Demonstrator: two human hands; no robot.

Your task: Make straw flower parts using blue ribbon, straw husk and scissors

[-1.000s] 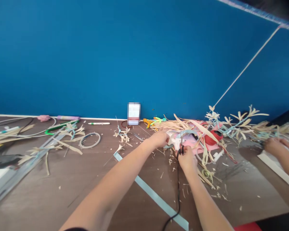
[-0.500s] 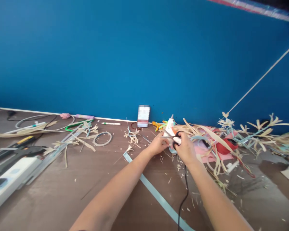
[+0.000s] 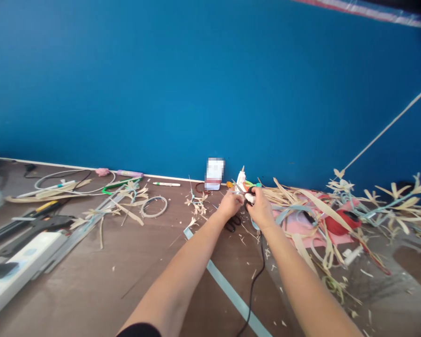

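My right hand [image 3: 261,210] is closed on a pair of black-handled scissors [image 3: 247,196], with the blades pointing left toward my left hand. Fingers pinched together, my left hand [image 3: 230,205] is close to the blades; what it holds is too small to make out. Just behind both hands a white glue gun [image 3: 242,179] stands nozzle up. A black cord [image 3: 257,276] runs from beneath my right hand toward me. Under my left hand, black loops [image 3: 233,223] lie on the table, partly covered. A pale blue ribbon [image 3: 228,288] stretches below my left forearm.
Cut strips and straw-coloured flowers [image 3: 340,187] pile up at right around a red roll [image 3: 342,222]. At left lie a white power strip [image 3: 28,262], a black glue gun [image 3: 38,234] and a coiled ring [image 3: 154,206]. A blurred card [image 3: 214,174] leans against the blue wall [image 3: 161,93].
The view has shifted slightly, and both hands sit a little left of the glue gun's earlier line, closer together. The black loops on the table have come into sight. The scissors stay in my right hand.
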